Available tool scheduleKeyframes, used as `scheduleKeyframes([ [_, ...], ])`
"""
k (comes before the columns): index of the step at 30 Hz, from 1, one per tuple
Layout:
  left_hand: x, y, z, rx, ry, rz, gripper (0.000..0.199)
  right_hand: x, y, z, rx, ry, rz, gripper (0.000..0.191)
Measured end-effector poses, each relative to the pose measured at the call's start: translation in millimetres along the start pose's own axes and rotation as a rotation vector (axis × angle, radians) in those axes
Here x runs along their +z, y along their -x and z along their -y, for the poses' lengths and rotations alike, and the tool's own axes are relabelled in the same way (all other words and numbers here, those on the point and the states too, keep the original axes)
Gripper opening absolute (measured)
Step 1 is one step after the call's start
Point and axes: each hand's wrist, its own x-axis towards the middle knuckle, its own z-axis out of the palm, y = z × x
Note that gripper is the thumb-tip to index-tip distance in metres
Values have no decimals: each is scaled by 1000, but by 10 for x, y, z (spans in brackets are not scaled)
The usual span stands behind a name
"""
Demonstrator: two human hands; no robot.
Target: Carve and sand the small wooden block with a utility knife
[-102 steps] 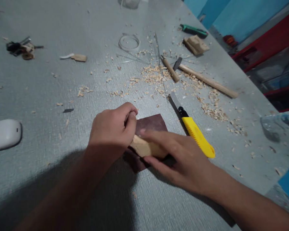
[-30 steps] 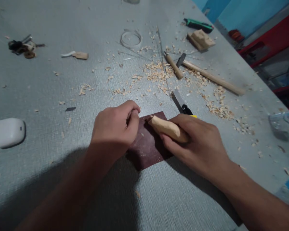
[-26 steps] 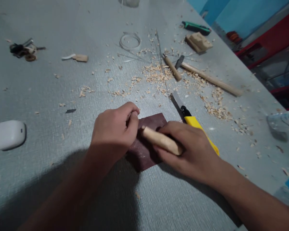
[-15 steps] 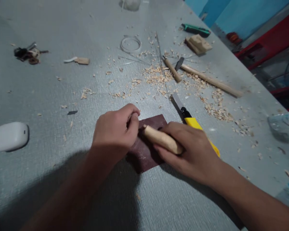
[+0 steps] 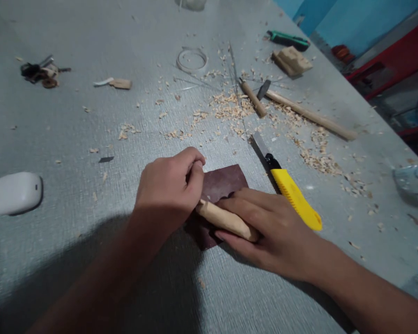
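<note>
Grasping the carved wooden piece (image 5: 228,220), the right hand (image 5: 277,227) wraps its fingers over the far side and sets the thumb along the near side; from my remote seat I see the wood over the maroon sheet (image 5: 226,178) on the tabletop (image 5: 73,148). The left hand (image 5: 169,183) is clenched in a loose fist at the sheet's left part; I cannot tell whether it pinches the sheet or whether the wood's tip touches it. My sideways room is tight between that fist and the yellow cutter (image 5: 296,199), just right of the sheet, but wider leftward, up to the white case (image 5: 16,192). The table edge slants along the far right, beyond the hammer (image 5: 311,116). The wood is pale, faceted and tapered, the sheet matte and square-cornered, the tabletop grey and finely ribbed, the shavings (image 5: 230,107) thin and flaky.
</note>
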Motion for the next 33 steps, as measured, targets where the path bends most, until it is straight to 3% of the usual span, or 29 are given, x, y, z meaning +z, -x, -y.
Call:
scheduleKeyframes([
  [6, 9, 5, 15, 6, 6, -23, 23, -33, -13, -53, 175, 213, -199, 10],
  [11, 15, 0, 18, 8, 8, -26, 23, -45, -25, -12, 39, 32, -8, 16],
  [17, 25, -6, 23, 17, 15, -33, 22, -45, -22, -25, 175, 171, -169, 5],
  [22, 17, 3, 24, 15, 3, -31, 22, -44, -34, 3, 39, -5, 30, 5],
  [27, 9, 11, 25, 19, 1, -37, 22, -64, -34, -16, 175, 160, -135, 6],
  [33, 23, 7, 27, 9, -2, -36, 22, -62, -18, -3, 36, -1, 59, 6],
])
